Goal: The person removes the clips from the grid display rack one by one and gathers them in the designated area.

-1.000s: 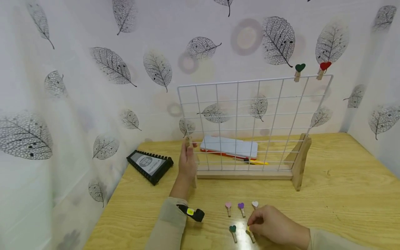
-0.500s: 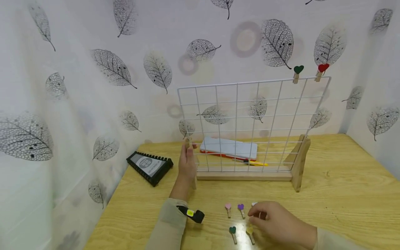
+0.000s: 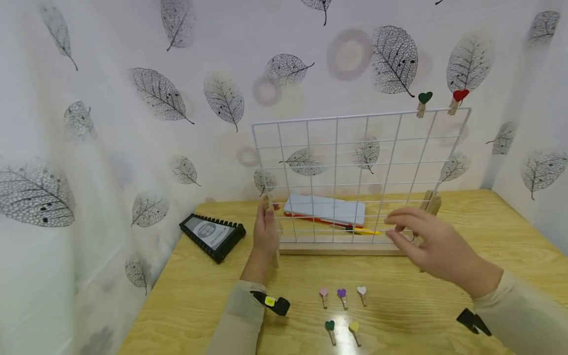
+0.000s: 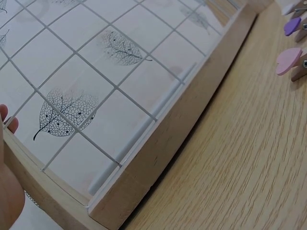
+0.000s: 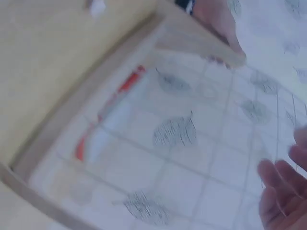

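Observation:
My left hand grips the left wooden upright of a stand that holds a white wire grid. In front of the stand's right end my right hand is raised, fingers loosely bent and nothing between them. A green heart clothespin and a red heart clothespin are clipped along the grid's top wire at the right. On the table lie pink, purple and white heart clothespins in one row, with green and yellow ones nearer.
Behind the grid lie a pale blue and red case and a yellow pen. A black tray-like holder with a notched edge sits at the left. Leaf-print curtain surrounds the wooden table.
My right hand has let go of the yellow clothespin, left it on the table, and moved up and right to the stand. The left hand has stayed on the upright.

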A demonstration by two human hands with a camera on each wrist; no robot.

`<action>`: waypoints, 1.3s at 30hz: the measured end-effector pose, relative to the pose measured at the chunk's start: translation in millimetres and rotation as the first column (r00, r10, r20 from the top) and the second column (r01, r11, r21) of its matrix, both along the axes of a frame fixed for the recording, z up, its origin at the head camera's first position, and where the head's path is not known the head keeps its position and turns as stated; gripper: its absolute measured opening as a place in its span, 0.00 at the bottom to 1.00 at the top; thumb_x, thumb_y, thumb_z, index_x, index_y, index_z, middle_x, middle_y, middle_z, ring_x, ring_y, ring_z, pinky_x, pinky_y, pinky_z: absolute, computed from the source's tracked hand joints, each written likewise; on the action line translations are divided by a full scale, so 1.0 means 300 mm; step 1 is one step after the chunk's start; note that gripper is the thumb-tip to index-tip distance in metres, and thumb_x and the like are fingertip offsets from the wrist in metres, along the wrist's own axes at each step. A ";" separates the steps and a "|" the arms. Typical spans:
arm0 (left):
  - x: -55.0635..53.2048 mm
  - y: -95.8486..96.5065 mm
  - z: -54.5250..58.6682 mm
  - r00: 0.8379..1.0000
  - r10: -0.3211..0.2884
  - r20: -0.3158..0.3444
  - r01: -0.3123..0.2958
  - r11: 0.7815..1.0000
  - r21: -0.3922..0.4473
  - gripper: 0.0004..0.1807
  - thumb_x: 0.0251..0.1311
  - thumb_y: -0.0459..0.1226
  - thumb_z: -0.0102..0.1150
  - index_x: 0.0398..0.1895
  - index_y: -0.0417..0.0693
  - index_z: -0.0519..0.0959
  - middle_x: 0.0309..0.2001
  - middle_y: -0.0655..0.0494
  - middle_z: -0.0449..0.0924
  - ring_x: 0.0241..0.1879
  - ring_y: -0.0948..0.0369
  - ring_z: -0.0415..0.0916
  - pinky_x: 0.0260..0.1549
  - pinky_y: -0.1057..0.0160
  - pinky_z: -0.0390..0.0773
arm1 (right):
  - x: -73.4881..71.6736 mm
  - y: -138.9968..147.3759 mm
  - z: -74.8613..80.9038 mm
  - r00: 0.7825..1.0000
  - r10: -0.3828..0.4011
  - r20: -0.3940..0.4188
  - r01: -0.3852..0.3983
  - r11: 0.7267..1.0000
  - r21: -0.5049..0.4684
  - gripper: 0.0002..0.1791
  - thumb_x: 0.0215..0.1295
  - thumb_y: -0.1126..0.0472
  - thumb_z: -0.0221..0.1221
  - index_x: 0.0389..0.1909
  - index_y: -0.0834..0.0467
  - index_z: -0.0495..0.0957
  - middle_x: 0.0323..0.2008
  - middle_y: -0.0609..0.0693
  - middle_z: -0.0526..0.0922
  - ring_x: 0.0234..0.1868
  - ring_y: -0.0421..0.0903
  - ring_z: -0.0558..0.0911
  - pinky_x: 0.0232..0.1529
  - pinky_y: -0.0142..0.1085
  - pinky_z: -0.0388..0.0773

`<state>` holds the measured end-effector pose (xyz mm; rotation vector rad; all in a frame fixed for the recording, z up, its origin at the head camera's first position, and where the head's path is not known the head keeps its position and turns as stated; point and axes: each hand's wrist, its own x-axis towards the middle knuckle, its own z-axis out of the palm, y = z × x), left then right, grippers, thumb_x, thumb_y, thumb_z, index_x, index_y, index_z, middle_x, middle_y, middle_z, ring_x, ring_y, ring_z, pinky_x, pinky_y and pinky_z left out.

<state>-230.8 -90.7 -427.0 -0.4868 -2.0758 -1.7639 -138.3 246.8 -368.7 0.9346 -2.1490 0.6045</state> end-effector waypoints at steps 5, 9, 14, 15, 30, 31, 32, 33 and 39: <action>-0.002 0.001 0.001 0.999 -0.016 0.037 0.015 1.000 0.015 0.18 0.81 0.32 0.28 0.66 0.35 0.62 0.56 0.41 0.69 0.28 0.64 0.58 0.34 0.65 0.63 | -0.043 0.060 0.126 0.981 -0.150 -0.120 0.134 0.982 -0.131 0.32 0.76 0.42 0.48 0.52 0.69 0.81 0.47 0.60 0.84 0.36 0.29 0.75 0.30 0.22 0.69; -0.007 -0.002 -0.003 0.999 -0.014 0.042 0.014 1.000 0.002 0.17 0.81 0.32 0.28 0.63 0.34 0.63 0.56 0.37 0.69 0.25 0.65 0.57 0.31 0.66 0.63 | -0.069 0.076 0.220 0.966 -0.222 -0.129 0.185 0.951 -0.248 0.26 0.72 0.51 0.55 0.59 0.68 0.78 0.55 0.63 0.82 0.45 0.20 0.73 0.37 0.19 0.64; -0.004 -0.003 0.001 1.000 0.014 0.013 -0.014 1.000 -0.003 0.16 0.81 0.31 0.29 0.60 0.33 0.65 0.54 0.34 0.70 0.29 0.65 0.60 0.33 0.66 0.63 | -0.093 0.055 0.320 0.971 -0.241 -0.003 0.231 0.933 -0.276 0.31 0.65 0.70 0.61 0.69 0.61 0.69 0.62 0.61 0.75 0.46 0.18 0.73 0.38 0.19 0.65; -0.002 -0.003 0.002 1.000 0.017 0.005 -0.017 1.000 -0.004 0.15 0.81 0.31 0.29 0.59 0.33 0.65 0.54 0.34 0.70 0.29 0.64 0.60 0.33 0.66 0.64 | -0.097 0.050 0.335 0.971 -0.238 0.029 0.237 0.931 -0.277 0.32 0.64 0.71 0.61 0.71 0.60 0.67 0.63 0.61 0.73 0.46 0.18 0.73 0.37 0.20 0.65; 0.006 0.002 0.001 0.999 -0.003 0.032 0.003 1.000 -0.008 0.15 0.81 0.34 0.29 0.56 0.35 0.66 0.56 0.34 0.69 0.34 0.59 0.61 0.39 0.59 0.65 | -0.145 0.041 0.507 0.831 -0.219 0.512 0.373 0.901 -0.220 0.35 0.77 0.50 0.50 0.80 0.44 0.49 0.73 0.54 0.65 0.43 0.22 0.76 0.35 0.24 0.67; 0.002 0.002 -0.002 1.000 -0.009 0.028 0.009 1.000 -0.006 0.15 0.81 0.33 0.29 0.56 0.34 0.66 0.56 0.33 0.69 0.35 0.59 0.60 0.39 0.58 0.65 | -0.146 0.044 0.516 0.822 -0.227 0.523 0.381 0.901 -0.207 0.35 0.78 0.50 0.49 0.80 0.44 0.48 0.72 0.55 0.66 0.43 0.22 0.76 0.36 0.24 0.67; -0.001 0.002 -0.005 1.000 -0.014 0.024 0.014 1.000 -0.007 0.15 0.81 0.32 0.29 0.56 0.33 0.65 0.55 0.31 0.69 0.34 0.59 0.60 0.38 0.58 0.64 | -0.145 0.047 0.524 0.813 -0.239 0.531 0.393 0.898 -0.197 0.34 0.78 0.50 0.49 0.80 0.44 0.49 0.71 0.56 0.67 0.43 0.21 0.75 0.36 0.23 0.67; -0.010 0.001 -0.012 1.000 -0.015 0.019 0.015 1.000 -0.012 0.15 0.81 0.32 0.28 0.57 0.32 0.65 0.55 0.31 0.69 0.35 0.59 0.60 0.39 0.59 0.64 | -0.145 0.049 0.529 0.811 -0.250 0.529 0.401 0.896 -0.192 0.34 0.78 0.50 0.48 0.80 0.45 0.50 0.70 0.56 0.69 0.42 0.21 0.75 0.35 0.22 0.67; -0.069 -0.015 -0.085 1.000 0.019 0.003 -0.019 1.000 -0.020 0.17 0.82 0.36 0.28 0.57 0.34 0.66 0.55 0.34 0.70 0.31 0.58 0.57 0.35 0.60 0.62 | -0.151 0.041 0.540 0.835 -0.306 0.457 0.440 0.870 -0.222 0.27 0.76 0.52 0.52 0.73 0.51 0.68 0.48 0.38 0.82 0.38 0.24 0.78 0.28 0.22 0.69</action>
